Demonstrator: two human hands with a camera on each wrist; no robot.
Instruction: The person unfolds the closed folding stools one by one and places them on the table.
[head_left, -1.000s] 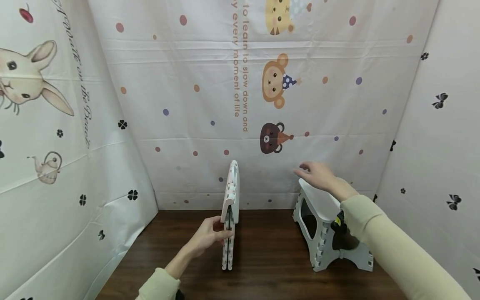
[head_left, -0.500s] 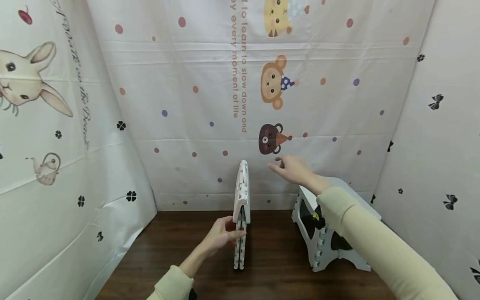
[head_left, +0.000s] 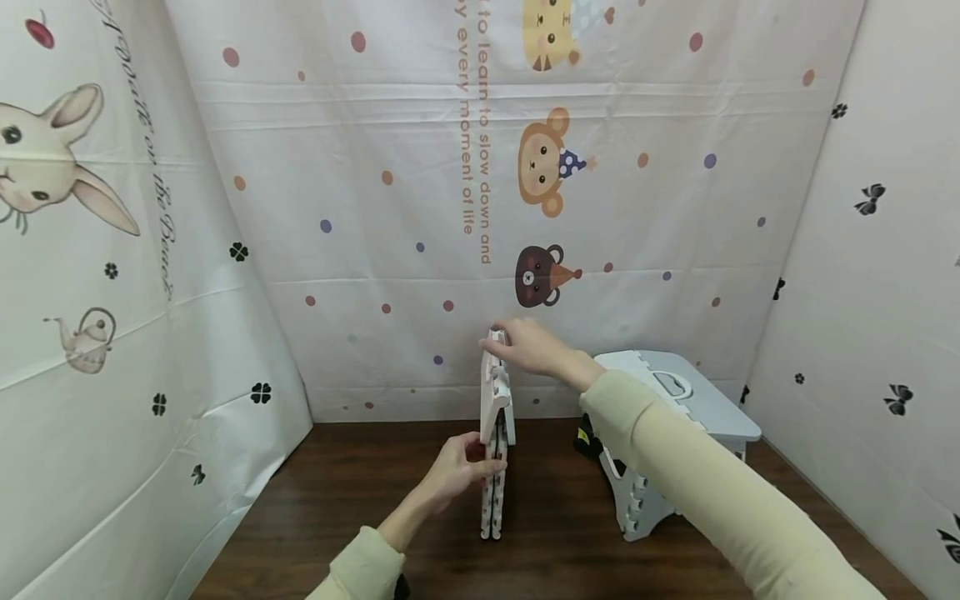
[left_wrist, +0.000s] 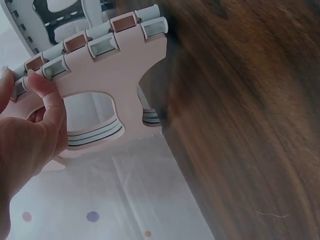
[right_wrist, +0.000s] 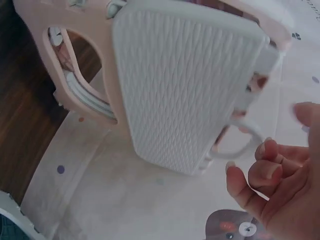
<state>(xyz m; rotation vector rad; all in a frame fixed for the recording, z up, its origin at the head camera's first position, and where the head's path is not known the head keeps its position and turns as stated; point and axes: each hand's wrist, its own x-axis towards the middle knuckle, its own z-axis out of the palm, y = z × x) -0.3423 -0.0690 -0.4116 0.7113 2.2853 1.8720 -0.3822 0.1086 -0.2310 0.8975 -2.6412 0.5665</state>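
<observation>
A folded step stool (head_left: 495, 408) stands on edge on the dark wooden table, pink legs and a pale grey textured top showing in the wrist views. My left hand (head_left: 453, 467) pinches its leg edge, with the thumb on the hinged side (left_wrist: 102, 45) and fingers behind. At the stool's upper end is my right hand (head_left: 532, 346). In the right wrist view its fingers are loosely bent beside the carry handle (right_wrist: 240, 154), fingertips at or very near the loop, thumb apart; contact is hard to tell. Most of the left fingers are hidden behind the stool.
A second step stool (head_left: 708, 400), grey-white, stands unfolded at the right, partly behind my right sleeve (head_left: 675, 450). Printed white cloth walls (head_left: 360, 250) enclose the wooden table (head_left: 360, 500) at back, left and right.
My right hand has moved left from above the unfolded stool to the top of the folded one. My left hand has shifted the folded stool slightly right.
</observation>
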